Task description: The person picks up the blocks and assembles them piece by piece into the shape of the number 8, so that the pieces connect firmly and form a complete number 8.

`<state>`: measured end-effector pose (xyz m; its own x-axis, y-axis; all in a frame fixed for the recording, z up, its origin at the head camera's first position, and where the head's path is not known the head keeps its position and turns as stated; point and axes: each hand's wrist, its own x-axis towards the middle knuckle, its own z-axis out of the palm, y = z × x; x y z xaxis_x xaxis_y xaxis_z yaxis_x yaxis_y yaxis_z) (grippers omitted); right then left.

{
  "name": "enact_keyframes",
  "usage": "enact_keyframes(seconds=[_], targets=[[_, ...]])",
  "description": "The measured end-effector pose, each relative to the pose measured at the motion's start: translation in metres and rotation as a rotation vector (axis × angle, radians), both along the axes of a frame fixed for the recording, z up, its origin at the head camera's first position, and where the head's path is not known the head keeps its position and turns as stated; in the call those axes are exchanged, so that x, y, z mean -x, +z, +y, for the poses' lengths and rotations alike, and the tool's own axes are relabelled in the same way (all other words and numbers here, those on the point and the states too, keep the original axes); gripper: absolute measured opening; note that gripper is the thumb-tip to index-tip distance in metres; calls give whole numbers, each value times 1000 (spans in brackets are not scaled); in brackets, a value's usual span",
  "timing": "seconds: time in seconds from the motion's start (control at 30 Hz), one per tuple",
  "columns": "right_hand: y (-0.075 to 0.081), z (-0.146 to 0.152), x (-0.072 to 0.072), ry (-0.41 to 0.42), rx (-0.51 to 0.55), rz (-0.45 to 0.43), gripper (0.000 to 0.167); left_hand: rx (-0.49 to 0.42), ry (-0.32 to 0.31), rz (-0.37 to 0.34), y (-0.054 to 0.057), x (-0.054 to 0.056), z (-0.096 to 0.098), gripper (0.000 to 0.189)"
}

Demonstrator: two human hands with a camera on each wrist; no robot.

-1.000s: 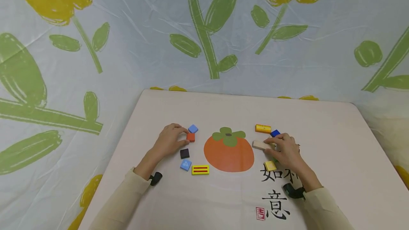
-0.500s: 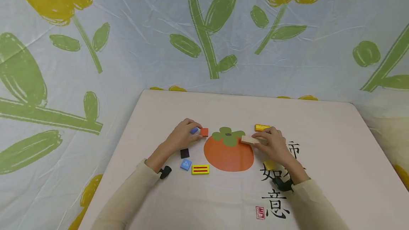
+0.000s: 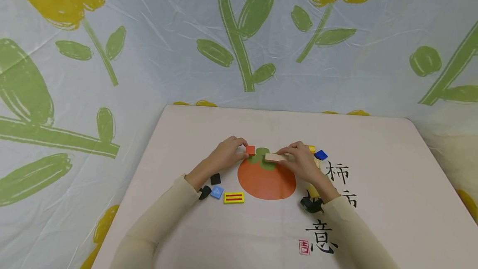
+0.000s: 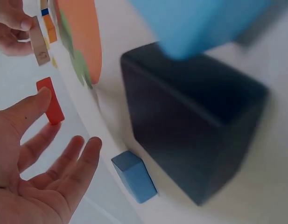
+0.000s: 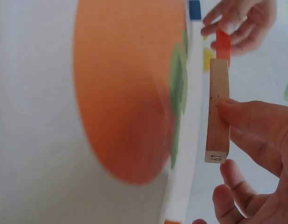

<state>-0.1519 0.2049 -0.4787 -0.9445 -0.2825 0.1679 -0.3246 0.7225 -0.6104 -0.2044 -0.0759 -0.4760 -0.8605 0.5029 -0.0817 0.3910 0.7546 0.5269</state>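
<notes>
Between thumb and forefinger, my left hand (image 3: 225,153) pinches a red square block (image 3: 250,150). My right hand (image 3: 303,162) pinches a long plain wooden block (image 3: 275,157), whose end bears the number 67 in the right wrist view. Both blocks are lifted off the table, over the leaves of the printed persimmon (image 3: 267,184). A gap separates them in the left wrist view, where the red block (image 4: 51,103) lies below the wooden block (image 4: 39,44). The other fingers of my left hand spread loosely. A light blue block (image 4: 134,175) on the table is hidden by that hand in the head view.
Left of the persimmon lie a black block (image 3: 215,179), a blue block marked 4 (image 3: 217,192) and a yellow block with red stripes (image 3: 233,198). On the right are a dark blue block (image 3: 320,155), an orange-yellow block (image 3: 311,148) and a partly covered yellow block (image 3: 313,191).
My left hand has carried the red block rightward and slightly away from me. My right hand has brought the wooden block leftward from the right-hand blocks, so the two held blocks are closer together.
</notes>
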Motion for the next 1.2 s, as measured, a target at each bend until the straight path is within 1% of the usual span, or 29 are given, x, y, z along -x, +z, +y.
enact_keyframes(seconds=[0.13, 0.27, 0.43, 0.6, 0.73, 0.93, 1.1, 1.2], targets=[[-2, -8, 6, 16, 8, -24, 21, 24, 12, 0, 3, 5, 8, 35], [-3, -14, 9, 19, 6, -66, 20, 54, 21, -18, 4, 8, 13, 37], [-6, -17, 11, -6, -26, -134, 19, 63, 20, -39, 2, 10, 16, 35], [-8, -17, 12, -29, -43, -187, 21, 71, 9, -38, 2, 10, 18, 35], [-10, -16, 11, -24, -47, -186, 24, 82, 1, -33, 2, 10, 20, 34], [-10, -9, 7, -26, -47, -212, 34, 133, -8, -15, 2, 10, 23, 33], [-9, -4, 4, -33, -34, -189, 33, 154, 8, -4, 3, 11, 25, 34], [-10, -3, 3, -33, -32, -174, 29, 164, 1, 2, 1, 13, 27, 34]])
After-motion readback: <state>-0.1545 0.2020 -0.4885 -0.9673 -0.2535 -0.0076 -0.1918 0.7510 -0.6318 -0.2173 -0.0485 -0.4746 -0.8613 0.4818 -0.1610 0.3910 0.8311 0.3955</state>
